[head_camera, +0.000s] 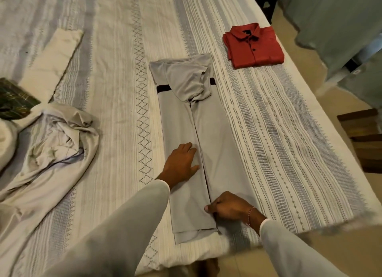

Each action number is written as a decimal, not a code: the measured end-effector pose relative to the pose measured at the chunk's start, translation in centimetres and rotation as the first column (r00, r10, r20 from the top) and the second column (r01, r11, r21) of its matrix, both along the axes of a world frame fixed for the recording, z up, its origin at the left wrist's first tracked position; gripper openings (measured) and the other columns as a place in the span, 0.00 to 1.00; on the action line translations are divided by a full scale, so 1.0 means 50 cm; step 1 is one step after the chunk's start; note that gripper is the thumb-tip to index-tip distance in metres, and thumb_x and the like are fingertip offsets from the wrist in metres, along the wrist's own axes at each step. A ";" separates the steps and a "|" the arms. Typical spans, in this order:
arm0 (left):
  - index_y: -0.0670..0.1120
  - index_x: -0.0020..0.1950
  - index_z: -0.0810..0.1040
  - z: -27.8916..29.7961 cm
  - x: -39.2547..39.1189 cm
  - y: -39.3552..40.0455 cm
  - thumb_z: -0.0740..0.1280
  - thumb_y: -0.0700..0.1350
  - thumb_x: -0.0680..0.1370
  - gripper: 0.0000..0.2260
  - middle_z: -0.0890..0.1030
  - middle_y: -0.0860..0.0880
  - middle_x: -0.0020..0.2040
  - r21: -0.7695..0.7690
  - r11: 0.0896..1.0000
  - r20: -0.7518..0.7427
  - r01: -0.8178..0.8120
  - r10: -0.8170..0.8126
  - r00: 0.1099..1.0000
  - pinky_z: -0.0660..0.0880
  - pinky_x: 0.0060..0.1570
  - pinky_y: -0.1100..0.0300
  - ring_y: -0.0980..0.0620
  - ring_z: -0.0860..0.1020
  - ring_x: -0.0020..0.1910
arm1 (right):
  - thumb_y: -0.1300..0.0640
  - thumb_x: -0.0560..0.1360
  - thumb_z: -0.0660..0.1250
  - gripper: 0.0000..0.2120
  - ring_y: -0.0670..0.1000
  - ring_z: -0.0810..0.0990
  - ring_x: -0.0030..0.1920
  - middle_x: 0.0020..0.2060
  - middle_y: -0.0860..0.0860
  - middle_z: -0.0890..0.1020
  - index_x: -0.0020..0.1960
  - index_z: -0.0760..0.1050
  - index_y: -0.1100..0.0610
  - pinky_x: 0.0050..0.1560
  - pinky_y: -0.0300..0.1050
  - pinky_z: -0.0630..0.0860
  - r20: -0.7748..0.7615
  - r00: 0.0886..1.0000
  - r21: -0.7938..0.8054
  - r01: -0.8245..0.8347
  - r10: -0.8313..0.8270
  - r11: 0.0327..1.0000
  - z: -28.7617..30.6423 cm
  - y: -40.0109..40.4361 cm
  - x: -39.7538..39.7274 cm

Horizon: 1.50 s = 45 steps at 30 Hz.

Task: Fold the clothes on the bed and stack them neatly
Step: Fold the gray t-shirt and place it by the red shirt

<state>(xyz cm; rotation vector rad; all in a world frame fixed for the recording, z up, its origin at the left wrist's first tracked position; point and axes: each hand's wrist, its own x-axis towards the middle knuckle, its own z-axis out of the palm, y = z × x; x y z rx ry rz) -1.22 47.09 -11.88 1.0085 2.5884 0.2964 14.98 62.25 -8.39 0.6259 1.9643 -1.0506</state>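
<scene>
A grey shirt point(217, 130) lies lengthwise in the middle of the bed, both sides folded inward into a long strip, with a black band across its chest. My left hand point(182, 163) lies flat on its left half, fingers straight. My right hand point(229, 206) pinches the edge of the right flap near the hem. A red collared shirt point(254, 45) sits folded at the far right of the bed. A crumpled white garment point(55, 144) lies at the left, unfolded.
The bed has a striped white and grey cover point(115, 90). A cream cloth point(53, 61) lies flat at the far left, and a dark green checked cloth point(14, 101) sits at the left edge. A brown mat point(365, 140) lies on the floor to the right.
</scene>
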 end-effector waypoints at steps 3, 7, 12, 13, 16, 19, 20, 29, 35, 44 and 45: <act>0.44 0.80 0.59 -0.004 0.041 -0.009 0.64 0.62 0.79 0.36 0.59 0.43 0.81 0.001 1.000 0.015 -0.019 0.019 1.000 0.59 0.77 0.49 0.42 0.59 0.79 | 0.42 0.77 0.70 0.19 0.46 0.72 0.28 0.30 0.50 0.78 0.36 0.78 0.56 0.32 0.38 0.69 0.037 0.999 0.013 0.012 -0.013 1.000 0.003 0.003 0.020; 0.44 0.82 0.54 -0.011 0.108 -0.022 0.60 0.64 0.80 0.38 0.53 0.42 0.82 -0.022 1.000 0.000 -0.008 0.008 1.000 0.51 0.79 0.49 0.42 0.52 0.81 | 0.42 0.78 0.68 0.19 0.47 0.78 0.33 0.28 0.47 0.79 0.37 0.82 0.55 0.34 0.38 0.70 -0.071 0.991 0.157 -0.104 0.117 0.982 0.002 -0.005 0.052; 0.46 0.83 0.44 -0.025 0.163 -0.044 0.54 0.68 0.79 0.41 0.40 0.46 0.83 -0.053 0.998 0.016 -0.038 0.039 0.999 0.41 0.79 0.47 0.45 0.39 0.81 | 0.32 0.72 0.68 0.22 0.48 0.81 0.40 0.37 0.48 0.82 0.43 0.80 0.52 0.43 0.41 0.78 -0.143 0.936 0.449 -0.227 0.320 0.864 0.004 -0.024 0.070; 0.46 0.83 0.43 -0.026 0.168 -0.047 0.53 0.68 0.79 0.41 0.39 0.46 0.82 -0.053 0.998 0.028 -0.041 0.043 0.999 0.40 0.79 0.47 0.45 0.37 0.81 | 0.30 0.71 0.69 0.24 0.48 0.81 0.40 0.38 0.47 0.81 0.45 0.80 0.52 0.43 0.41 0.77 -0.162 0.928 0.480 -0.225 0.337 0.848 0.008 -0.027 0.070; 0.47 0.83 0.43 -0.024 0.163 -0.055 0.50 0.69 0.80 0.39 0.40 0.47 0.83 -0.048 0.998 0.026 -0.031 0.032 0.999 0.40 0.80 0.48 0.47 0.38 0.81 | 0.31 0.69 0.71 0.22 0.48 0.79 0.40 0.38 0.47 0.80 0.44 0.78 0.49 0.40 0.40 0.73 -0.173 0.915 0.482 -0.245 0.365 0.841 0.019 -0.036 0.052; 0.47 0.83 0.44 -0.011 0.133 -0.056 0.48 0.65 0.83 0.35 0.44 0.48 0.83 -0.011 0.998 -0.001 -0.064 0.064 0.998 0.37 0.78 0.54 0.49 0.42 0.82 | 0.32 0.73 0.68 0.20 0.47 0.78 0.39 0.39 0.46 0.79 0.42 0.73 0.48 0.35 0.37 0.68 -0.238 0.915 0.486 -0.177 0.324 0.856 0.025 -0.033 0.020; 0.47 0.83 0.43 -0.007 0.121 -0.056 0.48 0.63 0.84 0.33 0.44 0.48 0.83 0.001 0.996 -0.004 -0.086 0.086 0.996 0.36 0.77 0.56 0.49 0.42 0.82 | 0.33 0.75 0.66 0.18 0.46 0.76 0.39 0.39 0.45 0.78 0.43 0.72 0.48 0.34 0.35 0.66 -0.273 0.910 0.490 -0.147 0.311 0.859 0.027 -0.031 0.008; 0.42 0.82 0.48 -0.046 0.021 -0.083 0.43 0.60 0.84 0.31 0.46 0.43 0.82 -0.094 0.985 -0.048 -0.144 0.140 0.989 0.41 0.80 0.48 0.44 0.46 0.81 | 0.36 0.81 0.59 0.22 0.45 0.75 0.46 0.53 0.47 0.80 0.71 0.69 0.43 0.48 0.35 0.72 -0.503 0.774 0.455 -0.141 0.385 0.879 -0.018 -0.014 -0.153; 0.41 0.79 0.62 -0.055 -0.039 -0.095 0.52 0.65 0.83 0.34 0.60 0.39 0.80 -0.114 0.993 -0.095 -0.035 0.024 0.995 0.54 0.75 0.42 0.40 0.59 0.79 | 0.30 0.80 0.50 0.27 0.44 0.80 0.38 0.39 0.42 0.82 0.51 0.81 0.44 0.37 0.34 0.73 -0.641 0.719 0.482 0.106 0.268 0.870 -0.030 0.001 -0.258; 0.40 0.81 0.53 0.007 -0.348 -0.011 0.47 0.58 0.84 0.31 0.56 0.40 0.81 0.038 0.991 -0.063 -0.131 0.134 0.989 0.47 0.78 0.54 0.43 0.53 0.81 | 0.51 0.76 0.73 0.11 0.51 0.84 0.45 0.45 0.51 0.86 0.54 0.82 0.57 0.48 0.42 0.76 -0.679 0.697 0.187 0.470 -0.232 0.863 0.010 0.095 -0.581; 0.40 0.82 0.50 0.011 -0.382 0.004 0.50 0.57 0.84 0.31 0.53 0.40 0.82 0.059 0.989 -0.059 -0.137 0.141 0.988 0.46 0.79 0.54 0.44 0.50 0.81 | 0.51 0.76 0.73 0.13 0.52 0.84 0.48 0.47 0.52 0.85 0.56 0.81 0.58 0.51 0.44 0.77 -0.683 0.686 0.175 0.487 -0.251 0.855 0.012 0.106 -0.611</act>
